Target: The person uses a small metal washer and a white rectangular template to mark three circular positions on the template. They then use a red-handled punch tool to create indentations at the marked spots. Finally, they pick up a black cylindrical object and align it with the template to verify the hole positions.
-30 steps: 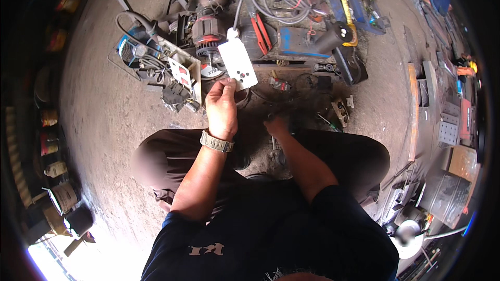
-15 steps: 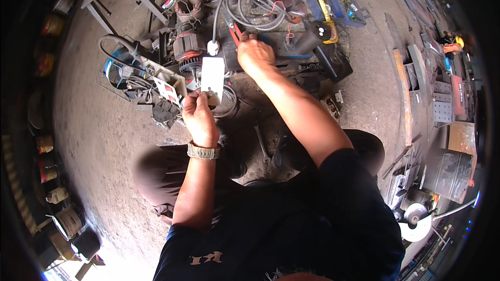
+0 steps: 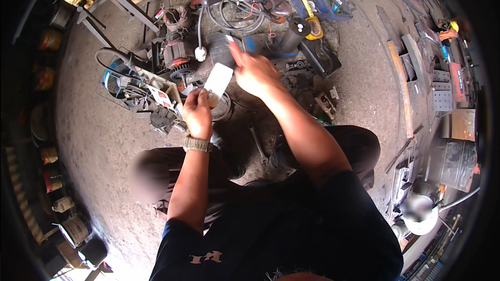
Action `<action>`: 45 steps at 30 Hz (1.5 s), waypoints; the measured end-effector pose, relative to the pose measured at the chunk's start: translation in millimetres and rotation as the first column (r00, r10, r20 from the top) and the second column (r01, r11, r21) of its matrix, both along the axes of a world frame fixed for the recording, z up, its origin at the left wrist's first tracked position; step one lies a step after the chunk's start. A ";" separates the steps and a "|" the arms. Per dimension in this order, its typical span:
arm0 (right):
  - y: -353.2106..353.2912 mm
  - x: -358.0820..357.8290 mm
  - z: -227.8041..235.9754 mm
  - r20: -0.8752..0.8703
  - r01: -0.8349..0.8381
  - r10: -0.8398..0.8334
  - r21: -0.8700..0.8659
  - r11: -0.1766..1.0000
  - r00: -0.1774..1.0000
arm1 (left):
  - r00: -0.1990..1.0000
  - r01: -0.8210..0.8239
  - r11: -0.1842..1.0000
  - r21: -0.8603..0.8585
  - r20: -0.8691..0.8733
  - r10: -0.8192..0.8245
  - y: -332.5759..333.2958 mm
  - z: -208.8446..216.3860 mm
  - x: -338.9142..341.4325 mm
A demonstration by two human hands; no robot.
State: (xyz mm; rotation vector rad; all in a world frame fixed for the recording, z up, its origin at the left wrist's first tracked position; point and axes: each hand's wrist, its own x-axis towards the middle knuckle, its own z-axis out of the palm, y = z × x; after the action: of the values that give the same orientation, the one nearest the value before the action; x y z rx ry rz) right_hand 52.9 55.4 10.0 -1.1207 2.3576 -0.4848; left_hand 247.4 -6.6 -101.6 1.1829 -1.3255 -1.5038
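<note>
My left hand (image 3: 198, 115) pinches the lower end of a flat white rectangular plate (image 3: 219, 78), which tilts up and to the right. My right hand (image 3: 258, 76) is closed around a slim red-handled tool (image 3: 235, 51). Motion blurs that tool, so its exact kind is unclear; its pale tip points up and away from me. Hand and tool are just right of the plate's upper end. Beyond them lies a dark flat metal piece (image 3: 217, 48). To the left is a motor part with a dark toothed gear (image 3: 182, 69), and near it a white plug (image 3: 200, 53) on a grey cable.
Coiled grey cables (image 3: 237, 18) lie at the far middle. A yellow tape measure (image 3: 314, 27) and a black cylinder (image 3: 295, 34) stand to the right. A wrench (image 3: 258, 144) lies between my feet. A blue round machine (image 3: 115, 79) sits left, a metal frame (image 3: 125, 2) farther off.
My right hand has come nearer to me, bringing the red-handled tool toward the white plate. The plate has tilted to the right in my left hand. The whole view has shifted slightly.
</note>
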 end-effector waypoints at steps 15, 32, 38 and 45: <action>94.8 -3.3 -50.9 -0.099 0.077 -0.102 -0.228 0.971 0.990 | 0.769 0.613 0.790 0.023 0.212 -0.603 -93.5 18.7 -147.5; 70.6 -11.7 -36.7 -0.149 0.052 -0.060 -0.056 0.997 0.987 | 0.780 0.559 0.829 -0.018 0.351 -0.518 -100.9 -4.6 -166.6; 53.1 -9.0 7.9 -0.082 0.018 0.005 0.273 0.962 0.997 | 0.772 0.556 0.831 -0.026 0.387 -0.505 -100.7 0.9 -166.9; 53.4 -9.5 19.7 -0.111 -0.007 0.044 0.309 0.951 0.993 | 0.727 0.562 0.826 -0.040 0.499 -0.471 -100.7 7.9 -171.8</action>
State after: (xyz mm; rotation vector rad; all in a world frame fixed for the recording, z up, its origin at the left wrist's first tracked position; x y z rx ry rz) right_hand 43.3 108.8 29.7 -1.0543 2.4088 -0.0365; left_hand 75.6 -107.2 -93.7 1.1447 -2.2392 -1.4539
